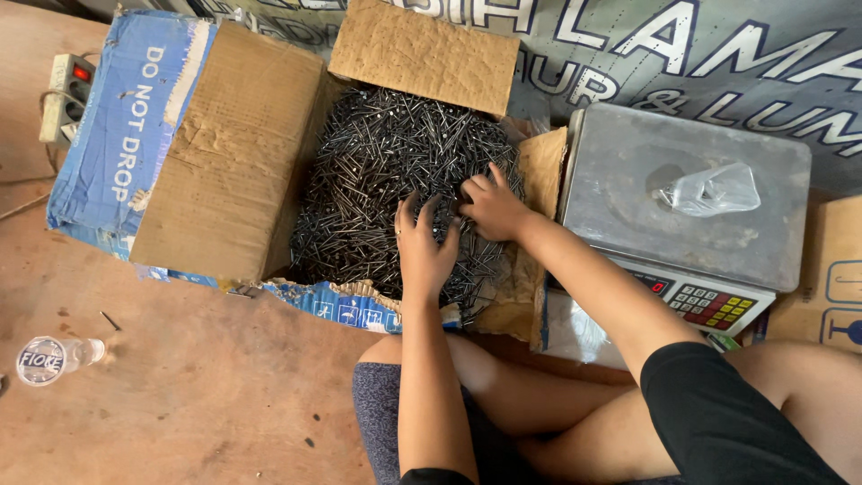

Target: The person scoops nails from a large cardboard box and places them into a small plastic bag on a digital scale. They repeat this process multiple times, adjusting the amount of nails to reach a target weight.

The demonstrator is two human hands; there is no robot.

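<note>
Bare brown floor (180, 404) carries everything, with a printed banner (718, 54) spread along the far edge. Well to the left of the hands lie a power strip (65, 97), a clear bottle (56, 357) on its side and one stray nail (110, 321). Nearer, an opened cardboard box (206, 153) with torn blue flaps holds a heap of dark nails (386, 162).

Both hands rest on that heap. The left hand (425, 247) lies palm down with fingers spread, its grip wide and flat on the nails, closed on nothing. Just to its right, nearly touching, the right hand (490, 208) has its fingers curled into the nails; whether it has hold of any cannot be told.

Right of the hands stands a metal scale (628, 162) with a coloured keypad (716, 308) in front. A crumpled clear bag (711, 190) sits on its pan. Another box (835, 278) shows at the far right.
</note>
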